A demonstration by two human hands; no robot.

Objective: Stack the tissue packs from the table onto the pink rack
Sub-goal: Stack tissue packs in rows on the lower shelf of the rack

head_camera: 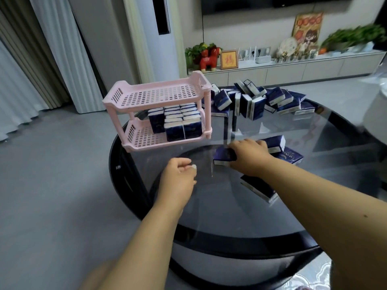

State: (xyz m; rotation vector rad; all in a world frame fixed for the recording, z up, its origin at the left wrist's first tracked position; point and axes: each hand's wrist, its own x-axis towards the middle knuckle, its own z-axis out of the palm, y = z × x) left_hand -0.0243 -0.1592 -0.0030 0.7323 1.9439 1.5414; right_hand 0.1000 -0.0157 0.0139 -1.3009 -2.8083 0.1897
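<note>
Right of the pink rack (159, 110), the right hand (250, 156) clamps its fingers round a tissue pack (224, 156). The left hand (178, 181) hovers nearer the rack, fingers loosely curled, holding nothing.

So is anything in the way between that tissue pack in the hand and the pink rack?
Nothing visible. Bare glass table lies between the tissue pack in the right hand and the pink rack.

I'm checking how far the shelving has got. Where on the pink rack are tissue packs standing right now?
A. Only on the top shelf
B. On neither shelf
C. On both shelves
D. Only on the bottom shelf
D: the dark blue tissue packs stand in rows on the bottom shelf of the pink rack, and its top shelf shows only bare slotted plastic.
</note>
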